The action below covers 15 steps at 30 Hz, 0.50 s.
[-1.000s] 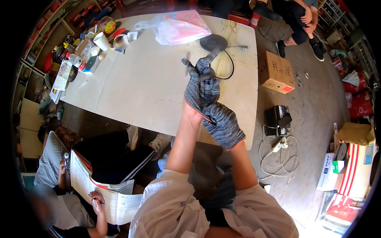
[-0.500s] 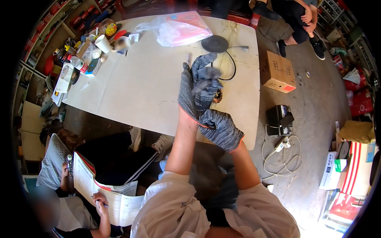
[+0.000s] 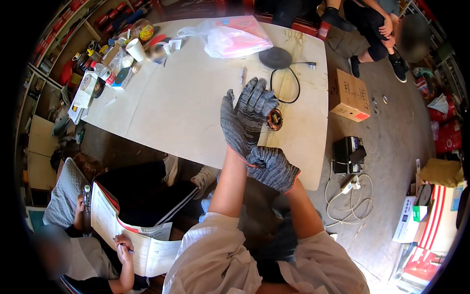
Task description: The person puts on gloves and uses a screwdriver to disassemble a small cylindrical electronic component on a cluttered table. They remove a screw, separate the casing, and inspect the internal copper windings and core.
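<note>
Both gloves (image 3: 234, 128) already on, I see the left hand (image 3: 248, 113) with fingers extended, the right hand (image 3: 272, 167), at its five o'clock, clamping the left cuff (image 3: 243, 156), not yet released, and the coil (image 3: 275, 119) ungripped on the counter (image 3: 171, 108) at three.

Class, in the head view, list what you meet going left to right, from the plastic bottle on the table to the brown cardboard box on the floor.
Plastic bottle → white cup → gloved left hand → copper-coloured coil → brown cardboard box.
</note>
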Each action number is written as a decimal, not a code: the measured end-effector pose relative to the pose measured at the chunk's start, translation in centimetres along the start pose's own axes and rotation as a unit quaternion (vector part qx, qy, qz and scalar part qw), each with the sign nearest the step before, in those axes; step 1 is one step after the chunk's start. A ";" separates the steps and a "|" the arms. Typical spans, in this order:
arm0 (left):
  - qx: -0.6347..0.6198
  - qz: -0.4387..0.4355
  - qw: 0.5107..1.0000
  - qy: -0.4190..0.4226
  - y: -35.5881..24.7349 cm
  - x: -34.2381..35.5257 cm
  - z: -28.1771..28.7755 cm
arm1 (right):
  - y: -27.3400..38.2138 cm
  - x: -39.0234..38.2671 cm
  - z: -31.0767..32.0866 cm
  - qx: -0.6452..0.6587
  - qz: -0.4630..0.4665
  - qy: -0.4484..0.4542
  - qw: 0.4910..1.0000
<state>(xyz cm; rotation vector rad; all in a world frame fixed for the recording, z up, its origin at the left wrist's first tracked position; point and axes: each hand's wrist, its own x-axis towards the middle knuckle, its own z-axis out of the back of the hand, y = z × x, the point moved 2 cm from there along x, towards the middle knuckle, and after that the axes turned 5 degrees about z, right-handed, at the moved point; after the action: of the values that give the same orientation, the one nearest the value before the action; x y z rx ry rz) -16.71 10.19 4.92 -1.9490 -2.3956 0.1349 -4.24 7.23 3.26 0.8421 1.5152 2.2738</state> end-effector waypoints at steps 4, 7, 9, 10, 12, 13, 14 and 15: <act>0.030 -0.058 0.995 0.073 0.2 -0.8 -1.4 | 1.4 0.4 -0.1 -0.080 0.066 0.024 0.994; 0.280 -0.133 0.951 0.018 -1.8 -0.1 1.2 | 1.7 0.4 -0.8 -0.096 0.073 0.029 0.992; 0.175 -0.097 0.980 -0.014 -2.5 0.2 2.6 | 1.1 0.3 -1.4 -0.073 0.046 0.049 0.995; 0.047 -0.067 0.997 0.011 -2.2 -0.2 1.6 | 0.6 0.2 -1.5 -0.062 0.031 0.058 0.996; -0.086 -0.046 0.994 0.044 -1.9 -0.6 -0.8 | 0.7 0.2 -1.6 0.038 0.003 0.016 0.999; -0.087 -0.045 0.993 0.060 -1.5 -0.4 -1.2 | 0.4 0.2 -1.5 0.085 -0.013 -0.008 0.996; -0.087 -0.047 0.992 0.076 -1.3 -0.4 -1.4 | -0.7 -0.2 -0.4 0.068 -0.030 0.010 0.997; -0.087 -0.049 0.991 0.091 -1.0 -0.3 -1.6 | -2.0 -0.6 0.3 0.162 -0.076 -0.062 0.982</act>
<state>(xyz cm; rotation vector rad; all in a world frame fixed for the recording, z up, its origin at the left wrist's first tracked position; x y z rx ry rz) -17.48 9.76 6.62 -1.8134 -2.4481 -0.2531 -3.78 7.98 1.33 0.8966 1.8500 1.8593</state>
